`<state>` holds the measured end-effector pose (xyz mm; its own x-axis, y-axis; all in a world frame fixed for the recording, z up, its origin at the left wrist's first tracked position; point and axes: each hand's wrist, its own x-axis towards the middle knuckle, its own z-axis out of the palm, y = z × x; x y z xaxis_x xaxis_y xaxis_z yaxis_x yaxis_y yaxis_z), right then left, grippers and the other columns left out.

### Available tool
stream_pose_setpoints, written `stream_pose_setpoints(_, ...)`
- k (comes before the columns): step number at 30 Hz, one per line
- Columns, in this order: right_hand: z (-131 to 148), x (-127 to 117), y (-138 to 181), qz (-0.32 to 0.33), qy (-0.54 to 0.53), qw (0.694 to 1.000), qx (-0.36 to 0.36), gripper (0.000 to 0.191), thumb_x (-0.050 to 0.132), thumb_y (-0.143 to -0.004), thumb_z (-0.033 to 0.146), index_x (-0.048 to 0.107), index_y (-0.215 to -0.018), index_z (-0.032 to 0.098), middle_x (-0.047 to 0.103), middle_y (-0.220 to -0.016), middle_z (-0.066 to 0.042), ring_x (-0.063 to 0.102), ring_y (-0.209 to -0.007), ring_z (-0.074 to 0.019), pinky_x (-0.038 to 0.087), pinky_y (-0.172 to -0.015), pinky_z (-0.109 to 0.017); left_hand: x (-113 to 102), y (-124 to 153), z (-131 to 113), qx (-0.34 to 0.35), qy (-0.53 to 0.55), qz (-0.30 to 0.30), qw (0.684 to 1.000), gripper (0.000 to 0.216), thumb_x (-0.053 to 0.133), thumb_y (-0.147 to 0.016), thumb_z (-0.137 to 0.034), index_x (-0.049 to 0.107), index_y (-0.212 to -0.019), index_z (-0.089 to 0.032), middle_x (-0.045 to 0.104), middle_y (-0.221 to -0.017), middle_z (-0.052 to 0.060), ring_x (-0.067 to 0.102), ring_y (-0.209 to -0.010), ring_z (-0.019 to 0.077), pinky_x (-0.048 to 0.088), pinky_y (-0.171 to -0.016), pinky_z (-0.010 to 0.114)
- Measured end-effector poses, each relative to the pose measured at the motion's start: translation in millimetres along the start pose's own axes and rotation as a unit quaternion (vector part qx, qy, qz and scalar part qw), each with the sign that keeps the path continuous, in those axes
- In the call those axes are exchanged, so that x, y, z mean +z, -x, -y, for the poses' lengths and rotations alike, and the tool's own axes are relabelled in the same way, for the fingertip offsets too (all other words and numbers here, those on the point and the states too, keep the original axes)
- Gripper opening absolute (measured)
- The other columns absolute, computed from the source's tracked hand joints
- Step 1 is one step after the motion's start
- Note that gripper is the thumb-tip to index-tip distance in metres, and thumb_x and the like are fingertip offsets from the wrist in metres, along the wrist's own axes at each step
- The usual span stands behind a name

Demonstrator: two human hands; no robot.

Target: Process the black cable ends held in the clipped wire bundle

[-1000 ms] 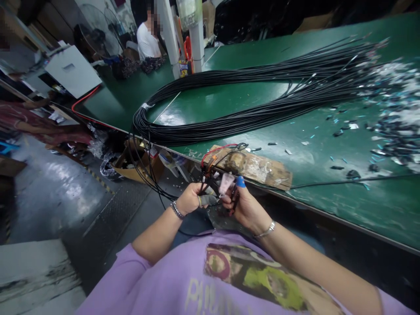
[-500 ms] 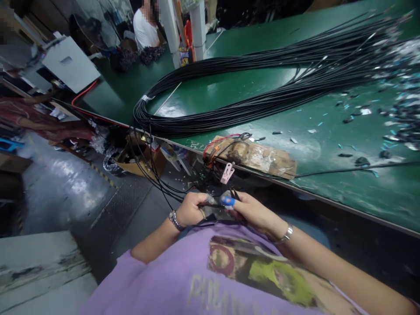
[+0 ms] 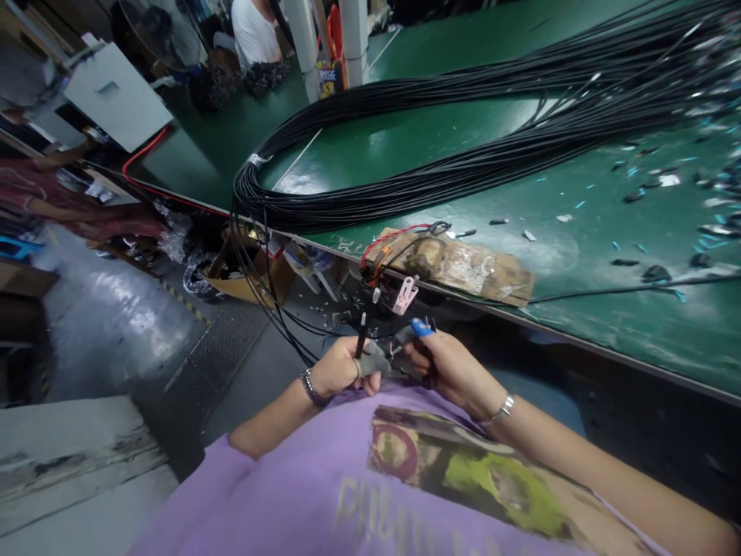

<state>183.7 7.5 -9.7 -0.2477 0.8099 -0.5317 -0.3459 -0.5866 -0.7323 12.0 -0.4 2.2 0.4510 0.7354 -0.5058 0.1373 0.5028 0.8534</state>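
My left hand (image 3: 339,369) is closed around a black cable (image 3: 362,340), whose short end with a pale tip sticks up above the thumb. Grey covers wrap some of its fingertips. Just to the right, my right hand (image 3: 448,363) has its fingers curled in a pinch, with blue tape on the thumb. Something small and dark sits in its fingers, too blurred to name. Thin wire ends show between the two hands, close to my shirt. Several black cables (image 3: 278,313) hang from the table edge and lead down toward my left hand.
A long bundle of black cables (image 3: 370,202) loops across the green table (image 3: 417,154). At the edge lies a wooden block (image 3: 498,279) with wires and a pink clip (image 3: 405,295). Cut scraps litter the right side. A cardboard box (image 3: 248,287) stands below; other people are beyond.
The cable end now stands up out of my left hand. My right hand has shifted slightly right, its taped thumb raised, and the dark pointed tips seen beside it are less distinct. The view has moved a little.
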Motion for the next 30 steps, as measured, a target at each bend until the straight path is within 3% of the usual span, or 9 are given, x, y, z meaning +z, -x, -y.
stream_pose_setpoints(3,-0.4,-2.8,5.4,0.053,0.089,0.994,-0.035,0.042,0.073,-0.058,0.055,0.053,-0.064,0.018,0.042,-0.048,0.007,0.029,-0.042,-0.0060,0.023,-0.039,-0.021,5.0,-3.6,2.8,0.034,0.015,-0.046,0.998,0.044,0.071,-0.060,-0.052,0.050,-0.059,-0.014,0.056,-0.047,-0.002,0.049,-0.036,0.0064,0.036,-0.035,0.016)
stream_pose_setpoints(8,1.5,-4.1,7.4,0.077,0.174,0.977,-0.095,0.035,0.080,-0.054,0.040,0.057,-0.066,0.018,0.048,-0.055,0.005,0.036,-0.050,-0.0081,0.032,-0.046,-0.022,8.8,-4.7,4.1,0.035,-0.011,-0.060,0.998,0.041,0.072,-0.060,-0.049,0.051,-0.061,-0.014,0.054,-0.044,-0.004,0.045,-0.033,0.0055,0.035,-0.034,0.016)
stream_pose_setpoints(12,0.5,-3.0,7.3,0.138,0.171,0.973,-0.072,0.031,0.076,-0.059,0.040,0.054,-0.063,0.019,0.048,-0.053,0.006,0.041,-0.052,-0.0098,0.039,-0.054,-0.024,8.3,-2.7,6.0,0.047,-0.028,-0.078,0.995,0.040,0.068,-0.063,-0.050,0.050,-0.060,-0.015,0.051,-0.042,-0.004,0.041,-0.032,0.0044,0.033,-0.034,0.016)
stream_pose_setpoints(16,-6.2,-4.2,7.0,0.223,0.272,0.934,-0.063,0.028,0.071,-0.065,0.041,0.056,-0.059,0.018,0.053,-0.057,0.003,0.049,-0.060,-0.0139,0.044,-0.064,-0.028,2.1,-0.5,8.4,0.121,-0.093,-0.166,0.974,0.034,0.059,-0.073,-0.046,0.050,-0.060,-0.016,0.051,-0.044,-0.003,0.042,-0.035,0.0056,0.034,-0.037,0.017)
stream_pose_setpoints(18,-6.6,-6.4,7.5,0.169,0.313,0.929,-0.102,0.028,0.067,-0.069,0.044,0.056,-0.061,0.019,0.055,-0.059,0.002,0.048,-0.061,-0.0145,0.043,-0.062,-0.028,-2.3,0.2,10.9,0.201,-0.188,-0.226,0.934,0.025,0.057,-0.074,-0.038,0.053,-0.062,-0.017,0.055,-0.048,-0.001,0.047,-0.041,0.0075,0.038,-0.043,0.019)
stream_pose_setpoints(20,-3.0,-8.1,9.6,0.119,0.328,0.926,-0.147,0.027,0.064,-0.072,0.046,0.059,-0.071,0.020,0.059,-0.067,0.000,0.049,-0.063,-0.0157,0.043,-0.063,-0.029,-6.0,0.2,15.2,0.288,-0.313,-0.277,0.861,0.013,0.056,-0.072,-0.029,0.058,-0.068,-0.017,0.059,-0.054,0.001,0.052,-0.049,0.0103,0.041,-0.050,0.021)
stream_pose_setpoints(24,7.0,-6.1,16.8,0.133,0.317,0.927,-0.154,0.027,0.054,-0.080,0.047,0.062,-0.086,0.023,0.062,-0.075,-0.003,0.051,-0.067,-0.0177,0.042,-0.066,-0.030,-8.8,-2.8,27.0,0.386,-0.485,-0.313,0.720,0.012,0.051,-0.068,-0.020,0.063,-0.071,-0.017,0.060,-0.054,0.003,0.054,-0.051,0.0140,0.040,-0.051,0.024)
stream_pose_setpoints(26,8.2,-3.5,18.0,0.136,0.303,0.933,-0.139,0.027,0.055,-0.078,0.049,0.062,-0.078,0.023,0.060,-0.068,-0.002,0.049,-0.064,-0.0176,0.041,-0.063,-0.030,-8.3,-4.7,31.6,0.392,-0.517,-0.310,0.695,0.014,0.050,-0.068,-0.020,0.063,-0.071,-0.017,0.059,-0.053,0.003,0.054,-0.050,0.0144,0.040,-0.051,0.025)
stream_pose_setpoints(30,3.7,0.2,15.1,0.124,0.246,0.956,-0.105,0.028,0.062,-0.072,0.050,0.059,-0.067,0.023,0.053,-0.059,0.000,0.045,-0.059,-0.0162,0.039,-0.058,-0.029,-7.1,-6.8,34.8,0.371,-0.537,-0.301,0.695,0.019,0.048,-0.068,-0.019,0.064,-0.078,-0.017,0.061,-0.057,0.003,0.056,-0.054,0.0147,0.042,-0.054,0.025)
